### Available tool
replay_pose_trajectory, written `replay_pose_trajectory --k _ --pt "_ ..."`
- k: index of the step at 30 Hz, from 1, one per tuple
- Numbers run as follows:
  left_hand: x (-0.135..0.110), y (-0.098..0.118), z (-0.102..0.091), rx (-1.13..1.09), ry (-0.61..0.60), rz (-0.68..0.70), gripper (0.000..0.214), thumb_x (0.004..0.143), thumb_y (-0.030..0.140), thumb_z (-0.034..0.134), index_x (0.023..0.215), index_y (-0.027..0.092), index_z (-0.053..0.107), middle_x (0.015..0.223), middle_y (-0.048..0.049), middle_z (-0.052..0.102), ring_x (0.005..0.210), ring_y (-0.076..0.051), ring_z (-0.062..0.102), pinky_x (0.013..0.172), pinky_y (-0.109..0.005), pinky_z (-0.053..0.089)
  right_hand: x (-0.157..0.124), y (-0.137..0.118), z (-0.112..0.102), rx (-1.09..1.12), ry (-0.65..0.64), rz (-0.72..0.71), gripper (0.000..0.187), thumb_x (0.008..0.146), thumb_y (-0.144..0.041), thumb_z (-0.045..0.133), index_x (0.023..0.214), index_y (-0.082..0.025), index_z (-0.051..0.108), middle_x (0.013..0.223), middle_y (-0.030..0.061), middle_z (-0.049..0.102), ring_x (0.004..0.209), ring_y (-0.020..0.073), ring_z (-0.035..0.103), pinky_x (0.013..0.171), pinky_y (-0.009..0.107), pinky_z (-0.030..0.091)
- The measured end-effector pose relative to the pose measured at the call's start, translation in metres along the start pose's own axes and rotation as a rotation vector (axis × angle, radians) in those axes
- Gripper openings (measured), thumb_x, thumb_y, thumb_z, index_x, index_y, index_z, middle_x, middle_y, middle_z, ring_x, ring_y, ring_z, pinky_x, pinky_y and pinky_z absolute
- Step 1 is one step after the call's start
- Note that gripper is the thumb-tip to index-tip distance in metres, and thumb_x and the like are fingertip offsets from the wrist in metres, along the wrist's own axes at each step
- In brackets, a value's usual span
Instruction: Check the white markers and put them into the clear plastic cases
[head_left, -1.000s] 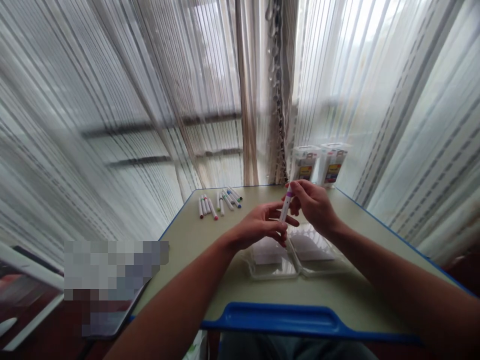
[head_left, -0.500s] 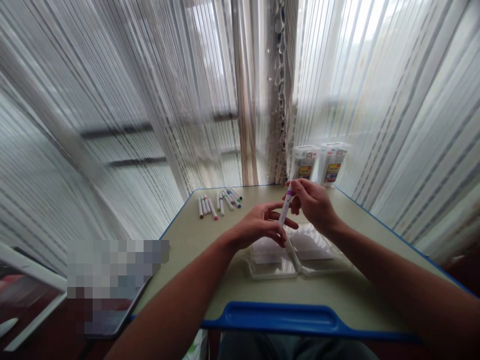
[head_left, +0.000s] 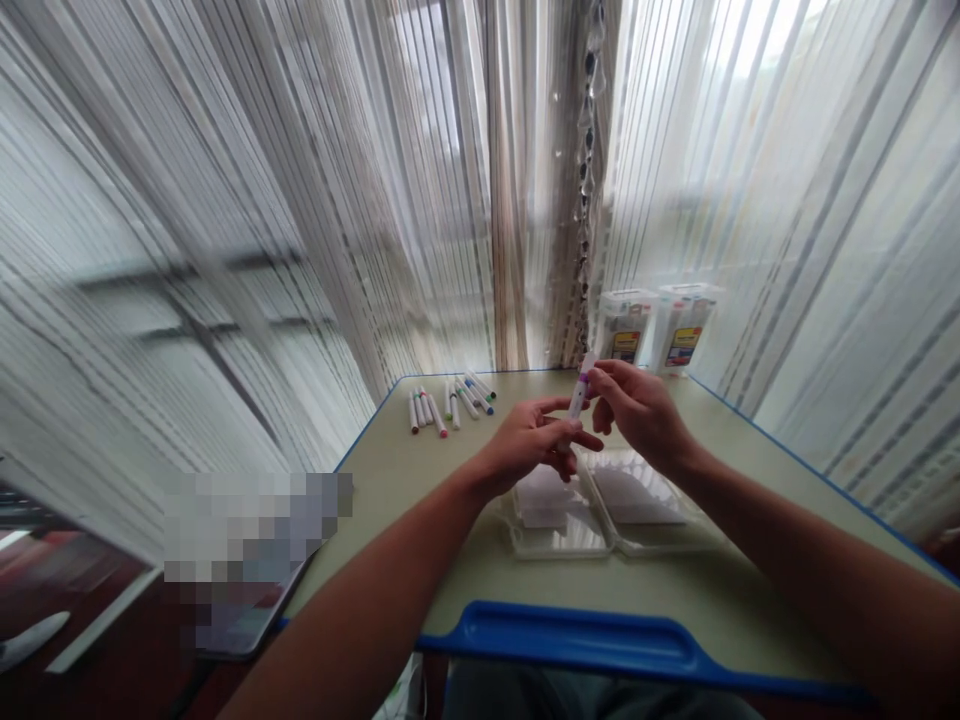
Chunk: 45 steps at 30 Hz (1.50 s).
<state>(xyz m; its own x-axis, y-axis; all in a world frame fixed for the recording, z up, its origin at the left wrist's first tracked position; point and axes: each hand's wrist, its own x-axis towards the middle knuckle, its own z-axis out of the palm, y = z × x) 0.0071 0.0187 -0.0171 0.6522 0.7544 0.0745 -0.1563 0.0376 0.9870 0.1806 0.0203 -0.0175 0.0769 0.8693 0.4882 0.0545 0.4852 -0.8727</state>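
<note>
A white marker with a purple band is held up over the table, tilted, its capped end up. My left hand grips its lower part between thumb and fingers, the other fingers spread. My right hand pinches it near the purple band, leaving the white tip above in sight. Below the hands lies an open clear plastic case, with white sheets in both halves. Farther left on the table, several white markers with coloured ends lie in loose groups.
Two clear boxes with yellow labels stand at the far right edge, a left box and a right box. The pale table has a blue rim and a blue front tray. Striped curtains hang behind.
My left thumb has come onto the marker, closing the hand's hold. My right fingers sit lower, at the purple band, so more of the cap shows. The view has shifted slightly.
</note>
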Motion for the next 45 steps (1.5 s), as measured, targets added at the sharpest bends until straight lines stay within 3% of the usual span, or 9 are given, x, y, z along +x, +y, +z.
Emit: replay_pose_trajectory --k 6,12,21,28,37,45 --pt "0.002 0.002 0.0 0.028 0.084 0.061 0.035 0.093 0.036 0.056 0.116 0.01 0.061 0.08 -0.0121 0.074 0.043 -0.012 0.06 0.044 -0.024 0.049 -0.002 0.006 0.0 -0.099 -0.078 -0.039 0.041 0.087 -0.054 0.066 0.094 -0.014 0.066 0.07 0.003 0.069 0.04 0.0093 0.056 0.035 0.022 0.045" --pt "-0.001 0.005 0.003 0.034 0.104 0.052 0.034 0.092 0.035 0.055 0.117 0.012 0.059 0.081 -0.0119 0.074 0.043 -0.013 0.06 0.043 -0.023 0.048 -0.003 0.004 -0.001 -0.153 -0.09 -0.064 0.039 0.092 -0.053 0.059 0.089 -0.015 0.066 0.072 0.0036 0.069 0.042 0.0098 0.057 0.038 0.022 0.045" --pt "-0.003 0.005 0.004 0.019 0.048 0.001 0.043 0.077 0.023 0.069 0.116 0.016 0.052 0.089 -0.0121 0.076 0.055 -0.017 0.069 0.051 -0.027 0.055 -0.004 0.0 0.0 -0.152 -0.102 -0.042 0.04 0.092 -0.054 0.058 0.084 -0.016 0.065 0.071 0.0023 0.067 0.043 0.0102 0.057 0.038 0.021 0.043" --pt "-0.003 0.004 0.003 -0.009 -0.018 -0.02 0.052 0.074 0.027 0.077 0.118 0.017 0.051 0.099 -0.015 0.075 0.065 -0.022 0.074 0.058 -0.032 0.058 -0.005 -0.003 0.0 -0.168 -0.109 -0.052 0.04 0.091 -0.055 0.059 0.084 -0.016 0.065 0.067 0.0015 0.066 0.042 0.0109 0.056 0.038 0.022 0.042" --pt "-0.004 0.006 0.004 0.0 -0.038 -0.037 0.055 0.066 0.014 0.077 0.115 0.016 0.052 0.1 -0.0146 0.074 0.068 -0.023 0.074 0.058 -0.032 0.059 -0.006 -0.005 0.001 -0.193 -0.107 -0.091 0.037 0.091 -0.052 0.06 0.081 -0.016 0.065 0.061 -0.0004 0.062 0.042 0.0108 0.054 0.038 0.022 0.041" --pt "-0.001 0.005 0.002 -0.02 -0.059 -0.049 0.038 0.082 0.024 0.066 0.116 0.015 0.054 0.097 -0.0153 0.075 0.066 -0.024 0.075 0.058 -0.033 0.059 -0.004 -0.003 -0.001 -0.191 -0.098 -0.072 0.04 0.088 -0.056 0.061 0.081 -0.016 0.064 0.064 0.0004 0.063 0.042 0.011 0.055 0.038 0.022 0.042"
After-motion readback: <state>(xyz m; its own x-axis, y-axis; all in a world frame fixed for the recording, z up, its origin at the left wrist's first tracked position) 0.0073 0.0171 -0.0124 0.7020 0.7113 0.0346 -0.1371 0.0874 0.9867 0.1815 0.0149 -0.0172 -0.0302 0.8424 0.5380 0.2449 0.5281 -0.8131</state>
